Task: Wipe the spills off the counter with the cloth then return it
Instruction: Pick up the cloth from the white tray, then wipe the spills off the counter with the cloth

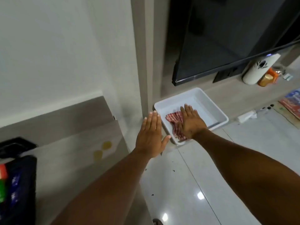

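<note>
A red-and-white checked cloth [174,122] lies crumpled in a white plastic tray [209,103] that sits on the low shelf at floor level. My right hand [191,120] rests flat on top of the cloth, fingers stretched out and partly covering it. My left hand [150,135] hovers open just left of the tray's near corner, holding nothing. Two yellowish spills [102,150] sit on the grey counter [68,153] at the left, near its right edge.
A large black TV [227,38] stands behind the tray. A white cylinder [258,69], a jar and small items sit on the shelf at right. Dark objects and a colourful packet occupy the counter's left end. Glossy white floor tiles [194,184] lie below.
</note>
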A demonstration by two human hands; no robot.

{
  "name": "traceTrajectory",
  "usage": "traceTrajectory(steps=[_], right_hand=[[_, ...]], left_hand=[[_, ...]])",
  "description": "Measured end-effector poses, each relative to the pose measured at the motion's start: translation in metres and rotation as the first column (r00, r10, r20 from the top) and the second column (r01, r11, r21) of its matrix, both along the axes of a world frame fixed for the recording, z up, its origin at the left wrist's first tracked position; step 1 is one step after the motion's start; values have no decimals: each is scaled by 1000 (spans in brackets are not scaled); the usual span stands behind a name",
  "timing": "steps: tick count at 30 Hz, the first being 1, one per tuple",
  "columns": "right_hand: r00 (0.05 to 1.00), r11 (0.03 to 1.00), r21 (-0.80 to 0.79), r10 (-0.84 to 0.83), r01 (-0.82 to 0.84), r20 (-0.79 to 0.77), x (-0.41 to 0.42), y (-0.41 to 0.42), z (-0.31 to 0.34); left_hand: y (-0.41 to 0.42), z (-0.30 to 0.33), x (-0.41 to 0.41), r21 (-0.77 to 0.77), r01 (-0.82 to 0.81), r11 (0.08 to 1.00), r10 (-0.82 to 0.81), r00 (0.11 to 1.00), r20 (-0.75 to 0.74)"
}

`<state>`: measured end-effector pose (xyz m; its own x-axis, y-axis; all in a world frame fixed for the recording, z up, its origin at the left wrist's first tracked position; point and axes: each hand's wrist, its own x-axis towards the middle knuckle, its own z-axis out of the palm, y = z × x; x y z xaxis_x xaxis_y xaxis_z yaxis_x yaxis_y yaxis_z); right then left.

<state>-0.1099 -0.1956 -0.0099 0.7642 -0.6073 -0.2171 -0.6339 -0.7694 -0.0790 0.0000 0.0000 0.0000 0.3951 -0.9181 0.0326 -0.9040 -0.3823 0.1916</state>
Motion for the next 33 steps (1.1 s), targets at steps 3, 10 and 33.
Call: traceTrajectory(steps=[3,10,33], right_hand=[[999,995,93,-31,34,-31,21,-7,-19],[999,975,220,-19,30,-48,35,7,-48],[833,939,345,-183,-10,523,-23,232,7]], left_hand=[[-16,-17,-2,3,-46,999,46,999,-2],[-37,-34,-1,64,-84,994,86,996,-35],[140,-9,-33,147,-241,959,245,969,-10]])
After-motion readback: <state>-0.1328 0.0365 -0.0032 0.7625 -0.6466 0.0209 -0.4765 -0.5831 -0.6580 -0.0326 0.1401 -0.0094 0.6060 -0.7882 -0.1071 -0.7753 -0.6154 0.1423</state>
